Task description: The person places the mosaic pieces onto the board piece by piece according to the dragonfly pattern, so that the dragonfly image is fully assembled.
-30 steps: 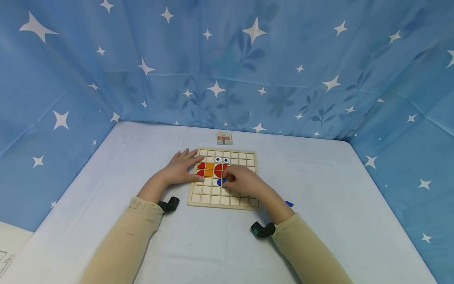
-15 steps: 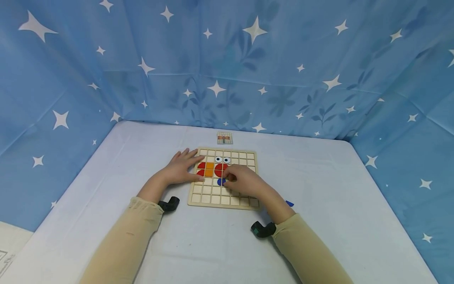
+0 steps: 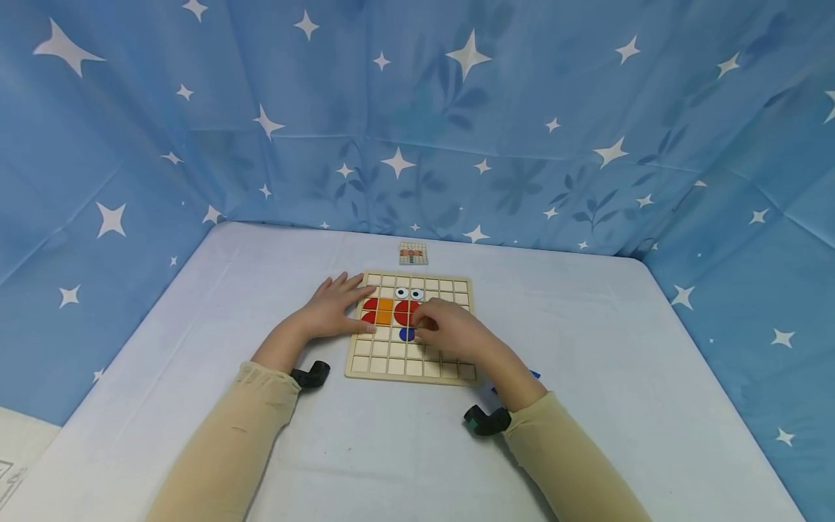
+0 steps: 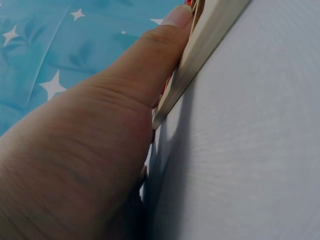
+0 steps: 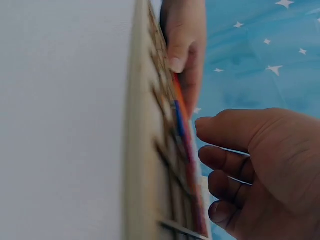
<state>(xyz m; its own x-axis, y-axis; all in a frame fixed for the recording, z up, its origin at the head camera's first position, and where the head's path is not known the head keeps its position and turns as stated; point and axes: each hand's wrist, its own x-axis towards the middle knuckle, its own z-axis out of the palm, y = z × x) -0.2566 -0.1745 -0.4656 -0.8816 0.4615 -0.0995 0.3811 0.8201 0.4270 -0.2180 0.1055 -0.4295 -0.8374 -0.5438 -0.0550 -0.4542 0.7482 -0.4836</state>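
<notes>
A wooden grid board [image 3: 378, 367] lies on the table. My left hand [image 3: 333, 308] rests on its left edge with fingers spread; the left wrist view shows the thumb [image 4: 150, 60] lying over the board's rim [image 4: 186, 70]. Around the middle of the grid sit red rounded tiles [image 3: 401, 314], with two eye tiles [image 3: 401, 293] above and a round blue shape [image 3: 406, 334] below. Beside the left fingers are orange tiles [image 3: 385, 312] and red curved ones [image 3: 369, 317]. Just over the blue shape hovers my right hand [image 3: 450, 330]. In the right wrist view its loosely bent fingers [image 5: 215, 156] hold nothing.
Behind the board lies a small picture card [image 3: 413, 254] with a grid design. Blue pieces [image 3: 535, 374] lie on the white cloth, partly hidden by the right forearm. A blue star-printed curtain [image 3: 417, 130] surrounds the table's back and sides.
My right hand has drawn slightly up and right from the blue shape, which now shows whole. More blue shows beside the right forearm. The left hand stays in place.
</notes>
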